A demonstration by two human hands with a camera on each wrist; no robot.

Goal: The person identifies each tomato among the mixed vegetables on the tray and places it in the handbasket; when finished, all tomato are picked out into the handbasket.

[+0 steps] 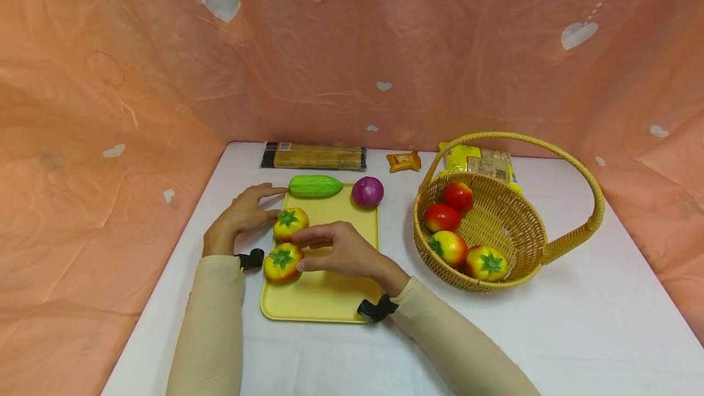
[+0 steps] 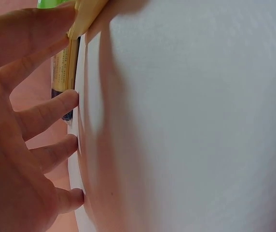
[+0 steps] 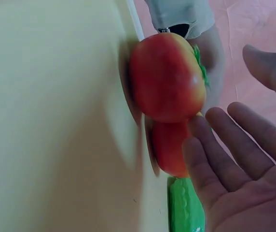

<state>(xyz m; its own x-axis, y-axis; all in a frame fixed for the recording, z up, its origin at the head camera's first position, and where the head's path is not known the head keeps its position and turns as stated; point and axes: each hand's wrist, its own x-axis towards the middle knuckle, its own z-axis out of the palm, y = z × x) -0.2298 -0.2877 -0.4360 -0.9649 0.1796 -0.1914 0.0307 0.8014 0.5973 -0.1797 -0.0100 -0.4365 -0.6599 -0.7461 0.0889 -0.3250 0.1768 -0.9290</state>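
Observation:
Two red-yellow toy tomatoes with green leafy tops, a nearer tomato (image 1: 283,263) and a farther tomato (image 1: 291,223), sit along the left side of a yellow tray (image 1: 330,298). My right hand (image 1: 343,252) is over the tray with fingers extended and thumb apart. Its thumb is right at the near tomato and its fingertips by the far one (image 3: 169,150). At the tray's left edge rests my left hand (image 1: 244,216), fingers spread, thumb side at the yellow rim (image 2: 87,21). A green ridged gourd (image 1: 315,186) and a purple onion (image 1: 367,192) lie at the tray's far end.
Right of the tray stands a wicker basket (image 1: 511,225) with a tall handle, holding several red and red-yellow tomatoes (image 1: 442,217). Behind are a pack of dry noodles (image 1: 319,156), a small orange packet (image 1: 404,161) and a yellow bag (image 1: 481,161). A pink curtain borders the white table.

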